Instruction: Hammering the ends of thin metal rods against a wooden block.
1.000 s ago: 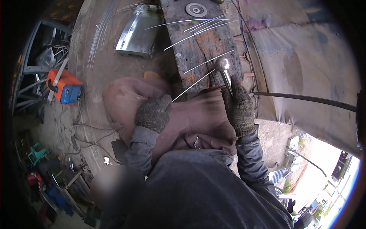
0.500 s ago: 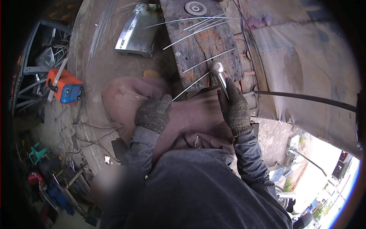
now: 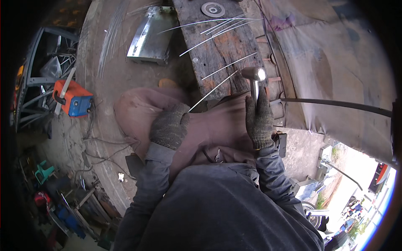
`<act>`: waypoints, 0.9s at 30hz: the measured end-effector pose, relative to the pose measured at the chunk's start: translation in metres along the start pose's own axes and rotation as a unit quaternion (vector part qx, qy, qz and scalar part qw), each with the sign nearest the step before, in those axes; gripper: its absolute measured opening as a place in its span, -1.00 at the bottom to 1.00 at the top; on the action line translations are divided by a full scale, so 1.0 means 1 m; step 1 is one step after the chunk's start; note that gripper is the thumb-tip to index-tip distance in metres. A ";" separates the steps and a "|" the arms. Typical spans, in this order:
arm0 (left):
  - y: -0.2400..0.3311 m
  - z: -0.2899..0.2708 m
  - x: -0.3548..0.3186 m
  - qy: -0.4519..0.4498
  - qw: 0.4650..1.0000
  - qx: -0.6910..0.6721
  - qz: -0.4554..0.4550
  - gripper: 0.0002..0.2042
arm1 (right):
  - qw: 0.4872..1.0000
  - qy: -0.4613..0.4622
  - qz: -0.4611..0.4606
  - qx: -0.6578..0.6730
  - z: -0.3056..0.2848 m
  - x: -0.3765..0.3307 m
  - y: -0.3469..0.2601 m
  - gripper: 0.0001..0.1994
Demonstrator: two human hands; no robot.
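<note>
My right hand (image 3: 260, 123), in a dark knitted work glove, grips a shiny metal hammer (image 3: 255, 87) by its handle, head up, over the near right end of a worn wooden bench (image 3: 222, 50). A thin metal rod (image 3: 214, 91) is held at its near end in my gloved left hand (image 3: 170, 126), closed above my thigh. The rod's far end reaches the bench's near end, left of the hammer head. Several more thin rods (image 3: 228, 66) lie across the bench, with a round grinding disc (image 3: 213, 9) at its far end.
Left of the bench stands a bent sheet-metal piece (image 3: 150, 39), with a bundle of thin wires (image 3: 109, 48) beyond it. An orange and blue machine (image 3: 73, 98) with cables sits at left. A dark curved bar (image 3: 335, 106) and a large cloth sheet (image 3: 322, 62) are at right.
The hammer head has swung up and to the right, turning its face rightward. My right hand has shifted slightly right. The rod in my left hand has moved slightly, its far end up and right.
</note>
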State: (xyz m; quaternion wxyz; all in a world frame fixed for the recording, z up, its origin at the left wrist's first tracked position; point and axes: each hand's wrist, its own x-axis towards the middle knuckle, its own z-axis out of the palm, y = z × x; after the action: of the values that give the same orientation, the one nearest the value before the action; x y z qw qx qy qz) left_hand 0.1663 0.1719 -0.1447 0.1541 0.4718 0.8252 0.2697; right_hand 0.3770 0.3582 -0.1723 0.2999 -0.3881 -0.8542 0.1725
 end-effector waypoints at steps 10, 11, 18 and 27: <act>0.077 -0.022 0.036 0.140 0.963 -0.229 0.036 -0.80 | 0.874 -0.146 0.375 0.273 -0.022 0.016 0.002 -0.72; 0.086 -0.019 0.042 0.128 0.957 -0.254 0.054 -0.80 | 0.860 -0.145 0.389 0.297 -0.023 0.016 0.003 -0.73; 0.127 -0.012 0.062 0.106 0.937 -0.319 0.093 -0.74 | 0.816 -0.122 0.436 0.359 -0.023 0.016 0.012 -0.79; 0.132 0.000 0.066 0.081 0.934 -0.337 0.089 -0.57 | 0.851 -0.127 0.432 0.272 -0.027 0.007 0.041 -0.74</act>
State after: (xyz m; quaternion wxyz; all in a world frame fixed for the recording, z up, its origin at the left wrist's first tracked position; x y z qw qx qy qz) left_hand 0.2248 0.2825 -0.0669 0.2124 0.4405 0.6501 0.5816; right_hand 0.4132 0.3914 -0.1708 0.1779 -0.5954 -0.5502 0.5578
